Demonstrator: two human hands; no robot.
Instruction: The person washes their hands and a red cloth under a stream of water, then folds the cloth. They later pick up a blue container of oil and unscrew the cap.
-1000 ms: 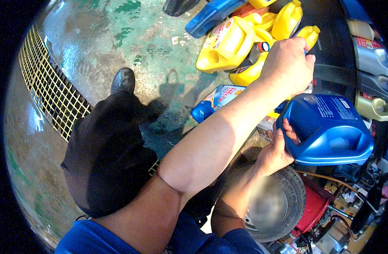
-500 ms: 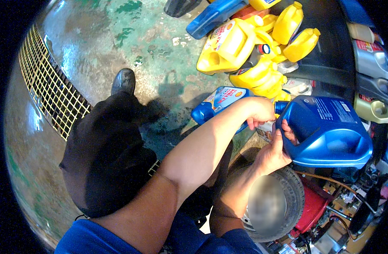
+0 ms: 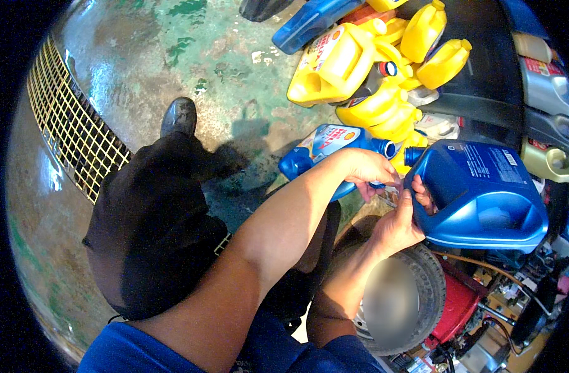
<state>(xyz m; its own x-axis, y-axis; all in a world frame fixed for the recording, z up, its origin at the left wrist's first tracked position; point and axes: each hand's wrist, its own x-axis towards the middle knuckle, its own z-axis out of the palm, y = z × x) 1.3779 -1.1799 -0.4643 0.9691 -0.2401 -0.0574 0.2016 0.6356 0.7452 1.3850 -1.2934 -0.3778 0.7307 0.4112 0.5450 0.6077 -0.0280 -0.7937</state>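
Note:
My right hand (image 3: 397,229) grips a large blue plastic jug (image 3: 477,193) by its handle, the fingers curled through the handle opening and the thumb on the outside. The jug lies tilted on its side with its short dark-blue neck toward the left. My left hand (image 3: 368,171) is just below that neck, its fingers bent and drawn together. A small bit of blue shows at these fingers; I cannot make out whether it is a cap. Behind the left wrist is a second blue jug (image 3: 327,148), partly hidden, with its round neck facing right.
Several yellow jugs (image 3: 334,65) are heaped on the stained green floor (image 3: 228,74) ahead. A wheel with a tyre (image 3: 436,292) sits below my right forearm, beside a red metal part (image 3: 461,298). More containers (image 3: 548,87) line the right side. A yellow floor grating (image 3: 79,127) runs along the left.
My left hand has moved away from the held jug's neck, left and slightly down. The neck of the second blue jug now shows. My right hand keeps its hold, and its jug has barely shifted.

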